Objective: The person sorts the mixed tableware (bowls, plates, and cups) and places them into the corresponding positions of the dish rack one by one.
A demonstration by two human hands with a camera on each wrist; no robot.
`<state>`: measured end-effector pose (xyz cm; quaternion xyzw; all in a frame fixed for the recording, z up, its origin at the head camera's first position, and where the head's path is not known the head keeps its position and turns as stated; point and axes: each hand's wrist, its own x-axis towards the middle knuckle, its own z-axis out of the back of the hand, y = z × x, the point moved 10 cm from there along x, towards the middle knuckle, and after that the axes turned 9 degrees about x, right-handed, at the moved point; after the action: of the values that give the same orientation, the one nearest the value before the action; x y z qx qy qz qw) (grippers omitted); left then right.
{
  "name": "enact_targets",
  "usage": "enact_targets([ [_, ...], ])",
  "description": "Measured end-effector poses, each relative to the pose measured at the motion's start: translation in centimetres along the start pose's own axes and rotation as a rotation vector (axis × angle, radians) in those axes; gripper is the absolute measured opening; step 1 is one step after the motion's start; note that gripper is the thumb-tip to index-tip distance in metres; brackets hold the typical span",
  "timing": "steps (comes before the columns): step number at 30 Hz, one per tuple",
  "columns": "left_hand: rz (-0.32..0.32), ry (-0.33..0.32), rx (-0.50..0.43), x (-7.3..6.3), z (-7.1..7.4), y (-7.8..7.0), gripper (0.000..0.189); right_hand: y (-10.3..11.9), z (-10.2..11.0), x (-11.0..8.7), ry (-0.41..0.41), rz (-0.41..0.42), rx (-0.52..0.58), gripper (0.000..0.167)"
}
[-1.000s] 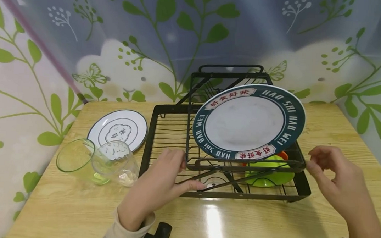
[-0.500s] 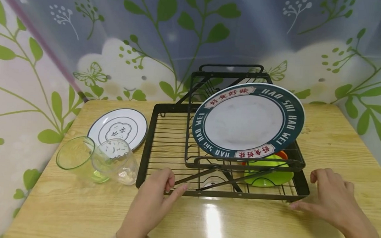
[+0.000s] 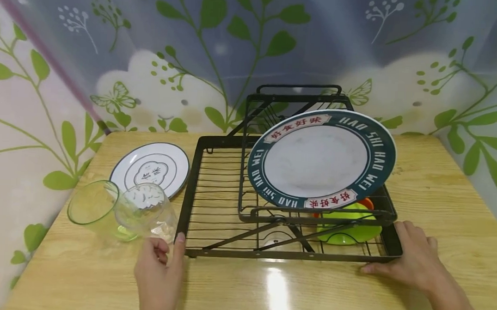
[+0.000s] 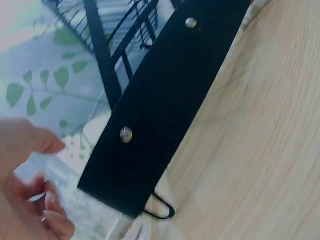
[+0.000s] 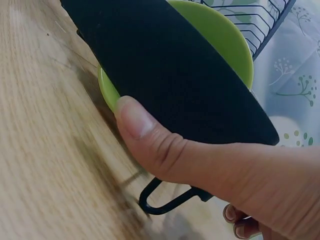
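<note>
Rack point(image 3: 190, 189), 1 plate point(image 3: 316, 161) above, green dish point(image 3: 367, 232) below

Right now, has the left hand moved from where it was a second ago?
Yes. Against the black rack, the left hand has shifted left, from over its front edge to its front left corner.
</note>
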<state>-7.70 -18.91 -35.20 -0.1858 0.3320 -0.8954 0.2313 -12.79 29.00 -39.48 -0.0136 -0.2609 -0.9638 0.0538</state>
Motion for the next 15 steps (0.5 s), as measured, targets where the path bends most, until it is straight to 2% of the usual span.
enact_targets([
  [5,0.103,-0.094,0.006,1.0,1.1,2.5,0.039,0.0,-0.1,-0.1,-0.012,0.006,0.014,0.107],
  [9,0.142,-0.082,0.021,1.8,0.9,3.8,0.052,0.1,-0.1,-0.2,-0.033,0.023,0.009,0.103],
  [15,0.175,-0.023,-0.038,2.6,-0.3,4.5,0.074,-0.1,-0.3,-0.2,-0.02,0.009,0.015,0.106],
])
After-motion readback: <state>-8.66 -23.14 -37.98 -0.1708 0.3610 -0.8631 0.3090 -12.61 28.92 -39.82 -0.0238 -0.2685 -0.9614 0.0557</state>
